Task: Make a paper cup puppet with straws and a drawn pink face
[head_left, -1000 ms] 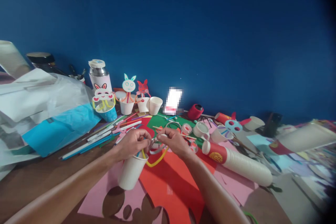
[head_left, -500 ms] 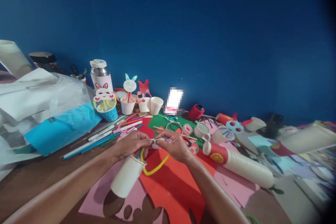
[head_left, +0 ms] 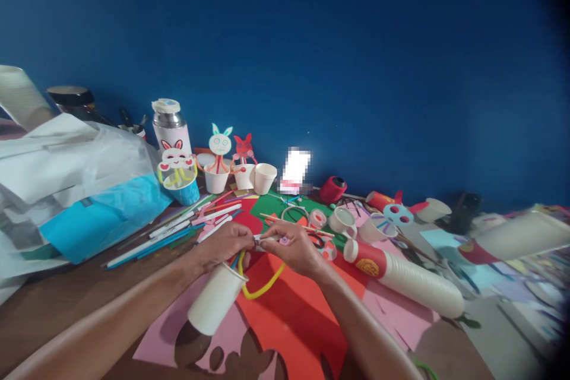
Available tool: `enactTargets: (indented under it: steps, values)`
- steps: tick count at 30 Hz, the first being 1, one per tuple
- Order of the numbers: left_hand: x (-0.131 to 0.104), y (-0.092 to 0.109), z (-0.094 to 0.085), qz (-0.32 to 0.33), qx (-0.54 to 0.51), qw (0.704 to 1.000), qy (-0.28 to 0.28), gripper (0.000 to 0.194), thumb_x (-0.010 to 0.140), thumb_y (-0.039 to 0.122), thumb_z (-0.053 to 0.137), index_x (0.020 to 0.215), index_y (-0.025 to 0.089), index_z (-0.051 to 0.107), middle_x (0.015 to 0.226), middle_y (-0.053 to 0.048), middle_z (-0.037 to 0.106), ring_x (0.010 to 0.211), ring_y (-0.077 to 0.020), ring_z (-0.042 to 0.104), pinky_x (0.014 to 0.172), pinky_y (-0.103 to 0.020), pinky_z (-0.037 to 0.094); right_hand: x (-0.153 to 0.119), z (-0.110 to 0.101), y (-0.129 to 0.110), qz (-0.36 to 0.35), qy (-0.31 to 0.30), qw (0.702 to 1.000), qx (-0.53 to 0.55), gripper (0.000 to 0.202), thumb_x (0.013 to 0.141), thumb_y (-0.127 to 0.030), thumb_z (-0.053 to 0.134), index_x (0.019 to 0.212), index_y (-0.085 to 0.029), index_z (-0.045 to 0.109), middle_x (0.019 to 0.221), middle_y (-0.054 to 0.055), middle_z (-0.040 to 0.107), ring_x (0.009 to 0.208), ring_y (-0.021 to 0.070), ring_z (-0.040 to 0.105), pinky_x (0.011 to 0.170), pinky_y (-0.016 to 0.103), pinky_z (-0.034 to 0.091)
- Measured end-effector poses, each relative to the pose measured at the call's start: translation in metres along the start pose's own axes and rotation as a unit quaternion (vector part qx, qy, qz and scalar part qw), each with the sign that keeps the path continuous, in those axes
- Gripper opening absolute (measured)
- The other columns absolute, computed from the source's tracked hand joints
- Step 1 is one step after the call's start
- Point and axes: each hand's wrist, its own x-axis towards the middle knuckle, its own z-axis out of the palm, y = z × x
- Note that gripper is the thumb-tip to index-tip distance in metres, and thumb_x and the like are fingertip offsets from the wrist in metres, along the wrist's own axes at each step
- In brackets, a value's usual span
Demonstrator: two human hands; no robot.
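Note:
A white paper cup (head_left: 212, 303) hangs tilted below my left hand (head_left: 229, 242), with a blue stem and a yellow pipe cleaner (head_left: 262, 292) coming out of its mouth. My left hand is closed in a pinch on a small white piece. Opposite it, my right hand (head_left: 289, 244) pinches the same white piece, its fingertips nearly touching those of the left. The yellow pipe cleaner curves from the cup up toward my right hand. Most of the white piece is hidden by the fingers. Orange paper (head_left: 294, 314) and cut pink paper (head_left: 167, 332) lie underneath.
Finished cup figures (head_left: 220, 148) stand along the back beside a flask (head_left: 169, 124). Markers (head_left: 173, 228) lie at left, near a plastic bag (head_left: 89, 160). A long cup stack (head_left: 418, 285) and a white mug (head_left: 342, 221) are at right.
The fingers of my right hand have shifted slightly around the white piece, and less of it shows. The cup and pipe cleaner have hardly moved.

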Motion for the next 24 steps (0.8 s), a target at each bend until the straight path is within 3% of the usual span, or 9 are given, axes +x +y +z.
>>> enactTargets:
  steps: [6,15,20,24]
  values:
    - [-0.002,0.006,0.001,0.008,0.006,1.000,0.004,0.018,0.062,0.032,0.060,0.054,0.016,0.057,0.044,-0.004,0.063,0.039,-0.0121,0.049,0.044,-0.021,0.036,0.001,-0.003,0.002,-0.034,-0.002,0.998,-0.047,0.008,0.082,-0.022,0.066,0.076,-0.018,0.070,0.074,0.001,0.068,0.072,0.0142,0.061,0.068,0.024,0.042]
    - [0.005,-0.007,-0.001,-0.005,-0.008,1.000,0.016,0.007,0.058,0.023,0.058,0.055,0.018,0.059,0.042,0.000,0.060,0.038,-0.0140,0.052,0.044,-0.023,0.038,0.002,0.000,-0.011,-0.122,-0.026,0.981,-0.149,0.010,0.081,-0.016,0.064,0.073,-0.019,0.069,0.070,0.003,0.070,0.069,0.0161,0.062,0.074,0.030,0.039]
    - [0.010,-0.010,0.000,0.014,-0.018,0.999,0.028,0.006,0.056,0.022,0.056,0.052,0.018,0.056,0.041,0.002,0.057,0.037,-0.0111,0.049,0.044,-0.021,0.034,0.001,0.001,-0.009,-0.087,-0.020,0.990,-0.111,0.010,0.080,-0.016,0.063,0.072,-0.019,0.069,0.069,0.001,0.068,0.066,0.0144,0.059,0.069,0.027,0.039]
    - [0.008,-0.004,-0.003,0.021,-0.030,0.999,0.028,0.009,0.056,0.025,0.058,0.052,0.017,0.058,0.040,0.000,0.059,0.038,-0.0106,0.047,0.044,-0.020,0.032,0.004,-0.006,0.001,0.007,-0.012,1.000,-0.010,0.010,0.079,-0.023,0.064,0.074,-0.018,0.069,0.071,0.001,0.066,0.067,0.0136,0.057,0.062,0.024,0.039]
